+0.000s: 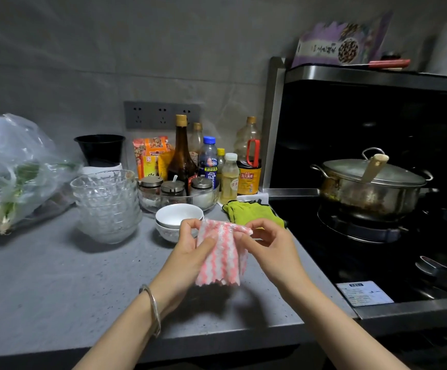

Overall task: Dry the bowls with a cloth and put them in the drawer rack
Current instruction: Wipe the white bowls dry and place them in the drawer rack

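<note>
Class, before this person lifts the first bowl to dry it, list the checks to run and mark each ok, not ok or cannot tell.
1. Pink-and-white striped cloth held: ok, left grip and right grip pinch its top edge.
2. Stacked white ceramic bowls within reach: ok, just behind the cloth.
3. Stack of clear glass bowls upright on the grey countertop: ok.
4. One grip free for a bowl: not ok, both hold the cloth.
5. Drawer rack open: cannot tell, not in view.
</note>
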Demonstrator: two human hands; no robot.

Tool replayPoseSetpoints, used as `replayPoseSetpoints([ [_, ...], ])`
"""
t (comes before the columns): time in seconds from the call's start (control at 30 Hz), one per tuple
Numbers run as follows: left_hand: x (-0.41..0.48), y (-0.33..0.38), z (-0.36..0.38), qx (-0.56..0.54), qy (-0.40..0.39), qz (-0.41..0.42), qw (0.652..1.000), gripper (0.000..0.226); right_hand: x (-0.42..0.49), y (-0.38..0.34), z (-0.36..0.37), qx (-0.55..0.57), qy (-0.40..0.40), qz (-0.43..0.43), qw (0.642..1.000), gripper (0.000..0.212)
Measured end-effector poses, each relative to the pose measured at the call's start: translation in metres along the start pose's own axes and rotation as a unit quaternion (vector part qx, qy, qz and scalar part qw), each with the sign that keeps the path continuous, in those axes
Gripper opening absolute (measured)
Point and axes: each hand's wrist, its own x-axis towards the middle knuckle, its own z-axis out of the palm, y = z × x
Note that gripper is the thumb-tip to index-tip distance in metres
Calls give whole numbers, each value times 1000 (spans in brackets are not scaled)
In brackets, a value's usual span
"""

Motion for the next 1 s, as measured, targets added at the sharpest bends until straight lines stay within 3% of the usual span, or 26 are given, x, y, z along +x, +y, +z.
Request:
replayPoseSetpoints([
  [0.13, -1, 9, -5, -26, -1, -34, 999, 40, 3, -3, 5, -24, -10, -69, 997, 13],
  [0.3, 3, 33, -20, 6, -86, -190, 978, 63, 3, -6, -2, -170, -7, -247, 954, 10],
  [0.43, 6, 35, -12, -43, -103, -161, 981, 44, 1, -9, 4, -144, -49, -291, 945, 10],
  [0.53, 9, 36, -7, -6, -31, -110, 993, 26, 1, -13, 6, -148, -59, -315, 935, 9],
  [0.63, 12, 40, -11, 136, 7, -69, 988, 28, -1, -20, 3, -179, -51, -318, 930, 14],
  [0.73, 12, 52, -13, 201, 20, -37, 979, 27, -3, -24, 1, -178, -46, -281, 942, 10],
  [0.9, 10, 66, -13, 265, -76, -42, 960, 32, 6, -34, 0, -254, -60, -284, 923, 5],
  [1.0, 6, 73, -9, 278, -103, -74, 952, 32, 9, -39, 1, -231, -75, -239, 940, 6],
])
